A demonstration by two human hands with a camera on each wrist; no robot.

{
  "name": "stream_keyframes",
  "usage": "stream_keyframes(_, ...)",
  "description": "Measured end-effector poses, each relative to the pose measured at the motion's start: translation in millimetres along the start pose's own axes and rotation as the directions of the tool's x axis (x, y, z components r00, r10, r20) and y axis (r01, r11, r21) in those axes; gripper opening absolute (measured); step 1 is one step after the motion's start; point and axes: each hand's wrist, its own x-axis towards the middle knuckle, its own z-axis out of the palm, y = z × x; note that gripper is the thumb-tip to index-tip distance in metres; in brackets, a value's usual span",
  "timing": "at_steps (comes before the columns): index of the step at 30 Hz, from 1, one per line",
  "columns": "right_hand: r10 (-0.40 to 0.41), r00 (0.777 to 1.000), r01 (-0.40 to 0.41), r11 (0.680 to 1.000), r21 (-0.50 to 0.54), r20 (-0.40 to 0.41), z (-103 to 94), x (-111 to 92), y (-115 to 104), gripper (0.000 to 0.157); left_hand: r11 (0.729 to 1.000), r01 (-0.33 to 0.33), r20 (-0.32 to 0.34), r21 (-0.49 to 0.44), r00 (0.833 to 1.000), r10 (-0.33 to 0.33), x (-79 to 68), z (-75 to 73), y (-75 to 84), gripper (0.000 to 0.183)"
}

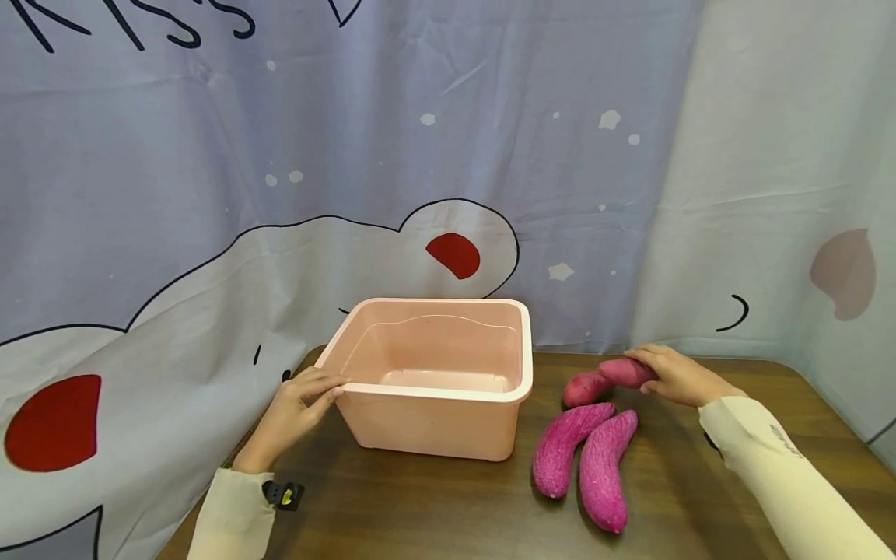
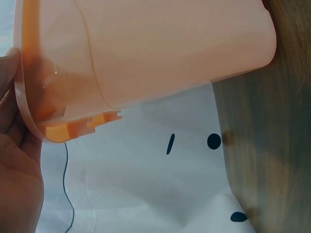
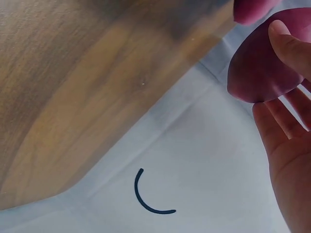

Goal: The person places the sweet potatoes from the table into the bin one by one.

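Observation:
My left hand [image 1: 297, 412] pinches the front left corner of the rim of a pale pink plastic basin [image 1: 434, 424]. The left wrist view shows the fingers [image 2: 8, 73] at that rim, beside the basin's wall [image 2: 180, 43]. Over on the right, my right hand [image 1: 679, 376] grips a red-skinned sweet potato [image 1: 626, 372], thumb on one side and fingers on the other; in the right wrist view the sweet potato [image 3: 262, 65] shows a rounded end. A second red sweet potato [image 1: 585, 389] lies against it. Nearer are two long, curved purple sweet potatoes [image 1: 568, 451] [image 1: 603, 474], their tops close together.
Everything stands on a brown wooden table [image 1: 420, 505]. Behind it hangs a printed curtain [image 1: 336, 155] that reaches the table's back edge and also runs along the left and right. A dark watch-like band [image 1: 283, 495] is on the left wrist.

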Motion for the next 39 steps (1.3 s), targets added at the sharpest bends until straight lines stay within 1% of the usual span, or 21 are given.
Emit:
stream_keyframes(4,-0.036,0.999,0.036,0.999,-0.009,-0.017,-1.2,4.7,-1.5,0.052,1.000,-0.008,0.004,-0.003,1.000,0.008,-0.2,0.3,-0.7,0.023)
stream_keyframes(10,-0.061,0.997,0.060,0.998,-0.011,-0.046,-5.0,13.7,-6.8,0.052,0.999,-0.036,-0.022,-0.005,0.999,0.036,0.6,1.3,0.7,0.024)
stream_keyframes(15,-0.057,0.997,0.057,0.998,-0.006,-0.046,-9.2,19.8,-11.1,0.050,1.000,-0.027,-0.042,0.009,0.999,0.027,2.6,2.6,6.7,0.024)
stream_keyframes(20,-0.053,0.998,0.053,0.999,0.003,-0.043,-12.7,23.3,-15.9,0.050,1.000,-0.011,-0.041,0.015,0.999,0.012,3.5,2.1,12.5,0.023)
stream_keyframes(23,-0.035,0.999,0.035,0.999,0.012,-0.023,-14.6,25.6,-19.0,0.050,1.000,-0.016,-0.036,0.011,0.999,0.016,2.1,1.2,8.5,0.023)
stream_keyframes(26,-0.028,1.000,0.028,0.999,0.020,-0.004,-15.1,28.7,-21.0,0.050,1.000,-0.017,-0.034,0.005,0.999,0.017,4.6,-1.5,16.6,0.022)
stream_keyframes(30,-0.001,1.000,0.001,0.999,0.033,0.021,-16.4,32.9,-24.6,0.049,1.000,-0.015,-0.037,0.005,0.999,0.015,5.4,-0.7,18.2,0.023)
stream_keyframes(33,0.020,0.999,-0.022,0.999,0.044,0.043,-18.8,36.6,-28.0,0.049,1.000,-0.019,-0.034,0.002,0.999,0.019,1.7,2.1,5.5,0.024)
stream_keyframes(39,0.022,0.998,-0.024,0.999,0.047,0.052,-23.0,44.7,-31.0,0.050,1.000,-0.023,-0.016,-0.010,1.000,0.023,1.0,0.3,2.6,0.023)
